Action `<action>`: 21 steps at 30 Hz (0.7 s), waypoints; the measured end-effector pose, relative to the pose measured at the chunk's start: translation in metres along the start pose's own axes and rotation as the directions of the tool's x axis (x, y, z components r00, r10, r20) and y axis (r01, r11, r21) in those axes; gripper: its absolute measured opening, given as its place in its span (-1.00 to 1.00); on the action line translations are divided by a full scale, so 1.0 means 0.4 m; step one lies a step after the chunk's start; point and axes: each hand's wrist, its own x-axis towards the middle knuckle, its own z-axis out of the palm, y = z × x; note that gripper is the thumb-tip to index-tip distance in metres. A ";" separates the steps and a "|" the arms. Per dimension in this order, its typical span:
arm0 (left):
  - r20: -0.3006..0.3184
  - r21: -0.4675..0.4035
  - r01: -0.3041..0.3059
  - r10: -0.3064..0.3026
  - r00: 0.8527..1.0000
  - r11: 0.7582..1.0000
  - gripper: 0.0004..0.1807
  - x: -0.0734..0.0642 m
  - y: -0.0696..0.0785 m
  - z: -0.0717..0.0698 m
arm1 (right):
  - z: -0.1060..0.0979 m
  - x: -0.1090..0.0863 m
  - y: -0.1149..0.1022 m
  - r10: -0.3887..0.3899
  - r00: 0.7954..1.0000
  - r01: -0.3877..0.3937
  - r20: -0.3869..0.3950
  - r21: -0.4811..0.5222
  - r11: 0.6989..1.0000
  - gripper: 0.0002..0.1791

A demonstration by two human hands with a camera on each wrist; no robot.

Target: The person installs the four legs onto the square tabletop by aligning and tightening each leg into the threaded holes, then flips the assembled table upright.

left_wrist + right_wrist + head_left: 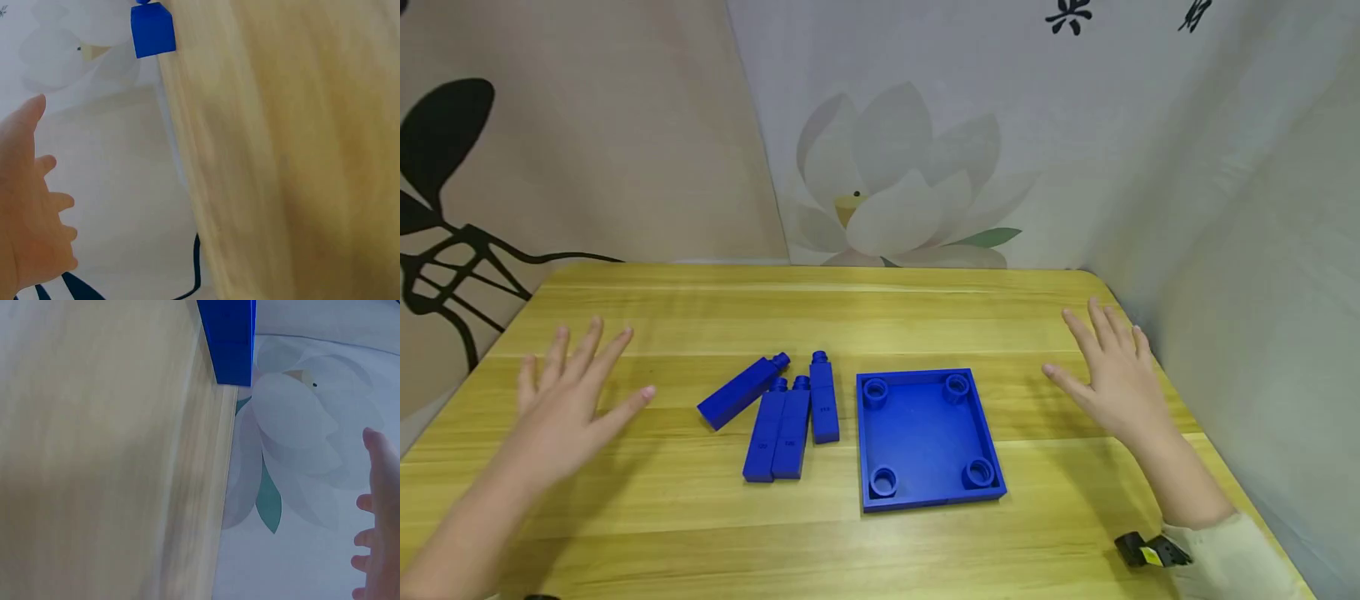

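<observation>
My left hand [565,417] hovers over the left part of the table with fingers spread, holding nothing. On the right side my right hand [1112,383] is raised in the same way, its fingers apart. Between them lies a square blue tray-like base [917,433] with a round socket in each corner. Left of it several blue square posts with knobbed ends lie flat: one slanted post [741,393], two side by side [765,437], and another post [824,404] nearest the base. In the left wrist view a blue post end [153,31] shows; the right wrist view catches the base's side [231,350].
The yellow wood-grain table [700,533] ends at a back edge against a pale curtain [925,50] printed with a lotus flower. A black strap device [1152,550] sits at the right sleeve. More curtain [1262,250] hangs along the right side.
</observation>
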 end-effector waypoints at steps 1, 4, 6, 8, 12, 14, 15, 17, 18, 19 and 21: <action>-0.012 -0.011 -0.002 0.002 1.000 1.000 -0.12 -0.002 0.002 0.004 | 0.003 -0.004 -0.004 -0.004 1.000 0.004 -0.006 0.011 1.000 -0.12; -0.051 -0.048 -0.013 0.010 0.999 0.999 -0.11 -0.008 0.007 0.014 | 0.015 -0.015 -0.017 -0.019 0.999 0.020 -0.025 0.045 0.999 -0.13; -0.071 -0.075 -0.021 0.015 0.997 0.997 -0.11 -0.011 0.011 0.022 | 0.025 -0.022 -0.025 -0.033 0.998 0.036 -0.045 0.081 0.996 -0.14; -0.091 -0.105 -0.029 0.019 0.996 0.994 -0.10 -0.011 0.015 0.028 | 0.035 -0.028 -0.032 -0.044 0.997 0.052 -0.068 0.119 0.991 -0.15; -0.130 -0.184 -0.057 0.034 0.991 0.981 -0.11 -0.008 0.023 0.044 | 0.057 -0.039 -0.045 -0.055 0.994 0.074 -0.095 0.207 0.976 -0.17; -0.147 -0.229 -0.073 0.040 0.988 0.971 -0.13 -0.006 0.028 0.056 | 0.069 -0.043 -0.048 -0.055 0.994 0.076 -0.091 0.251 0.965 -0.17; -0.153 -0.253 -0.080 0.041 0.987 0.964 -0.14 -0.006 0.030 0.063 | 0.074 -0.045 -0.049 -0.056 0.995 0.078 -0.088 0.274 0.959 -0.17; -0.158 -0.296 -0.086 0.040 0.987 0.951 -0.15 -0.005 0.034 0.077 | 0.084 -0.048 -0.051 -0.057 0.995 0.080 -0.081 0.319 0.945 -0.16; -0.154 -0.315 -0.080 0.032 0.988 0.946 -0.16 -0.005 0.036 0.084 | 0.088 -0.049 -0.051 -0.057 0.996 0.079 -0.074 0.341 0.937 -0.15; -0.142 -0.334 -0.066 0.019 0.990 0.940 -0.16 -0.006 0.038 0.090 | 0.093 -0.049 -0.051 -0.055 0.996 0.075 -0.064 0.366 0.927 -0.14; -0.112 -0.362 -0.030 -0.012 0.994 0.932 -0.16 -0.008 0.043 0.100 | 0.101 -0.050 -0.052 -0.054 0.997 0.071 -0.051 0.420 0.905 -0.12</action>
